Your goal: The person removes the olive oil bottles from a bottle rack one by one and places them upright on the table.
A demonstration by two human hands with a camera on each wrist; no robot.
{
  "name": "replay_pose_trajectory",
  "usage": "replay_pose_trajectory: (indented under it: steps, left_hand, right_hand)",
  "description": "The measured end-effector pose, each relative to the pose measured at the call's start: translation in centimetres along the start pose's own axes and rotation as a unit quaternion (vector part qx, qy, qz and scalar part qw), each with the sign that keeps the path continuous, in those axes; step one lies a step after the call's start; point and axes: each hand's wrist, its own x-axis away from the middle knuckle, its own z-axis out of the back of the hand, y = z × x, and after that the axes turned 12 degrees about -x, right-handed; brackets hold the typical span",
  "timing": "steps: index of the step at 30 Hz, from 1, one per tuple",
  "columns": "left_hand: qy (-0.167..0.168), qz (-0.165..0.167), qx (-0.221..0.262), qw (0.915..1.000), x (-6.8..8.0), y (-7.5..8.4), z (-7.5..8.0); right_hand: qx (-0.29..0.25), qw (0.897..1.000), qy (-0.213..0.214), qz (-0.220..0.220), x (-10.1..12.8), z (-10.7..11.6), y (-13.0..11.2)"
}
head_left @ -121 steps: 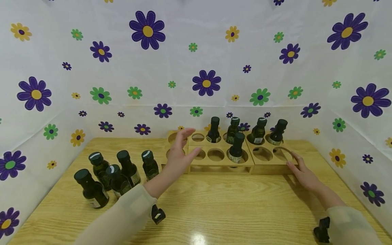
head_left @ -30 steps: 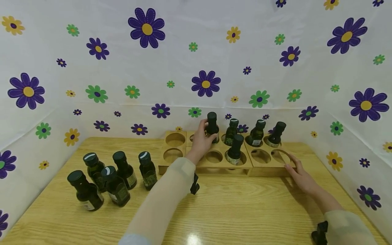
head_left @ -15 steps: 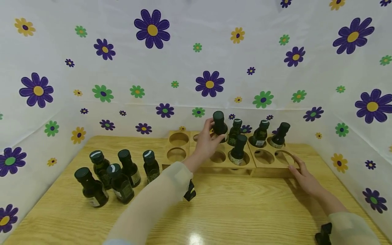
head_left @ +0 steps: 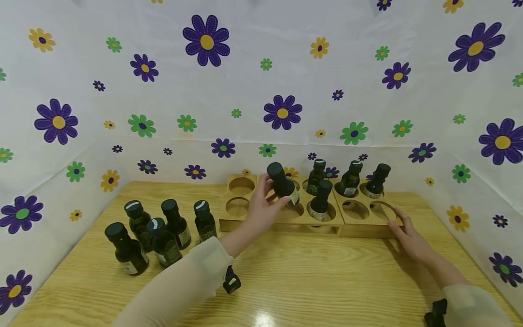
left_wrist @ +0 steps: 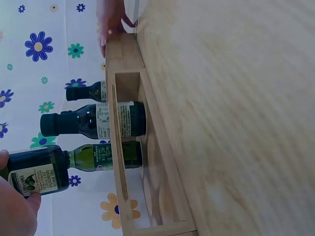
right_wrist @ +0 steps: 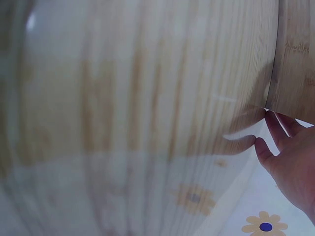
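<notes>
The left arm reaches forward toward 12 o'clock in a pale sleeve, its hand (head_left: 259,210) raised with fingers and thumb curled in a grip. The right arm stretches out toward 1 o'clock, its hand (head_left: 408,236) low, palm down, fingers straight and slightly spread.

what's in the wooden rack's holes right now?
Four dark bottles stand in holes of the wooden rack, toward its right. The left hand holds a fifth bottle tilted above it. Other visible holes are empty; the holes behind that hand are hidden.
</notes>
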Motion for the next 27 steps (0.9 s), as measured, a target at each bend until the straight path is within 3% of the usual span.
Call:
replay_pose_trajectory:
  steps: [11, 17, 27]
  left_hand:
    - [-0.020, 0.024, 0.034, 0.9989, 4.7, 0.9, 2.6]
    - [-0.042, 0.057, -0.017, 0.9973, 7.6, 0.8, 4.5]
    - [-0.044, 0.109, -0.076, 0.9901, 11.7, 0.2, 9.0]
  right_hand:
    - [0.005, 1.000, 0.001, 0.004, 0.1, 0.1, 0.0]
    - [0.001, 1.000, 0.002, 0.002, 0.1, 0.0, -0.1]
    - [0.003, 1.000, 0.007, 0.000, 0.2, 0.0, -0.2]
